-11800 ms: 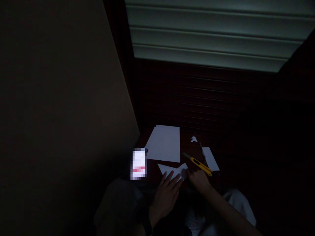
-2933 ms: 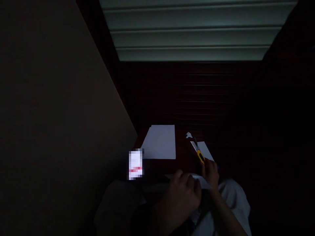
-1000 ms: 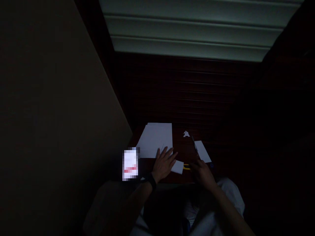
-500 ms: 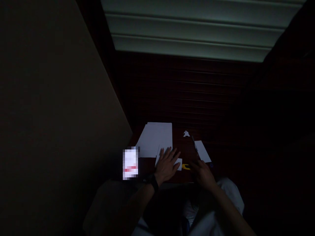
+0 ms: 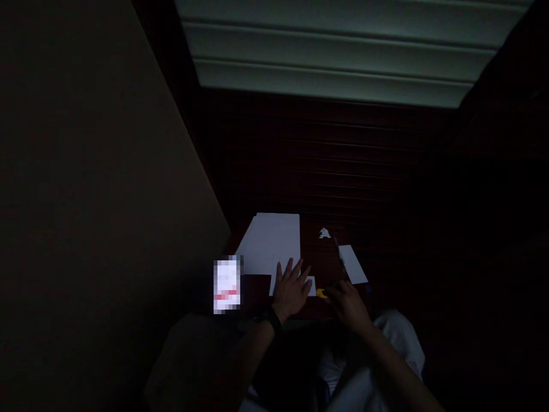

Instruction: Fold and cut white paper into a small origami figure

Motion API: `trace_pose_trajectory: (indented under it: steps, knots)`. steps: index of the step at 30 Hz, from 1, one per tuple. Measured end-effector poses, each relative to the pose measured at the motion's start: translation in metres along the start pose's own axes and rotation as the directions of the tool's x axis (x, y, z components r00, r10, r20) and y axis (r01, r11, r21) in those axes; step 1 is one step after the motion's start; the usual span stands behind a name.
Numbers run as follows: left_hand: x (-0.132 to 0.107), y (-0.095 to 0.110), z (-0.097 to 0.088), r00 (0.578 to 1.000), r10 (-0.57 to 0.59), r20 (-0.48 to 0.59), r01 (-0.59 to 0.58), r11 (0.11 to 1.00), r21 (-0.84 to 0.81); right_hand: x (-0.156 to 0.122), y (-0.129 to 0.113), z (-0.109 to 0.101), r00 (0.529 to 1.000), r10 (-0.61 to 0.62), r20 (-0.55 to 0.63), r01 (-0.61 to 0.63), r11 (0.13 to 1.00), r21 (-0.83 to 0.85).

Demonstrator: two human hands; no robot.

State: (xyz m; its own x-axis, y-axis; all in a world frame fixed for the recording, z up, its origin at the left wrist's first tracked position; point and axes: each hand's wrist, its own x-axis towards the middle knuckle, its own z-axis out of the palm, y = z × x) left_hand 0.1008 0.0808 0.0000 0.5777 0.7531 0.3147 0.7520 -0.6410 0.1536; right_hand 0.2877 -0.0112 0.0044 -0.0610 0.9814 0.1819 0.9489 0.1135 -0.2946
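My left hand lies flat with fingers spread, pressing a small sheet of white paper onto the dark table; most of that sheet is under the hand. To its right, my right hand has its fingers closed on a small yellow tool. Only one end of the tool sticks out, close to the paper's right edge; its exact kind is hard to make out in the dim light.
Larger white sheets lie at the table's back left. A glowing, blurred-out screen stands at the left. Toward the right are a folded white paper piece, a dark pen-like object and a narrow white sheet.
My right hand has shifted slightly left and its fingers now cover more of the yellow tool. My left hand has moved a little, with the small sheet sliding slightly left.
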Motion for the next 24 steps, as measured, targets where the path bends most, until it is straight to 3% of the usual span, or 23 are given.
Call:
trace_pose_trajectory:
  steps: [3,9,18,24]
  knots:
    - [-0.001,0.004,-0.002,1.000,-0.002,-0.017,0.002,1.000,0.009,0.000,-0.001,-0.001,1.000,0.013,0.005,-0.013,1.000,0.024]
    - [-0.001,0.001,-0.013,0.992,0.124,-0.002,-0.124,0.992,-0.032,0.001,0.003,-0.003,1.000,0.002,0.028,-0.003,0.999,0.054]
    - [-0.001,-0.007,-0.002,0.994,0.111,-0.002,-0.110,0.993,-0.051,0.015,0.015,-0.012,0.996,-0.061,0.069,0.056,0.996,0.074]
    - [-0.001,-0.006,-0.006,0.992,0.105,-0.064,-0.109,0.991,-0.079,0.017,0.017,-0.011,0.995,-0.063,0.080,0.056,0.995,0.080]
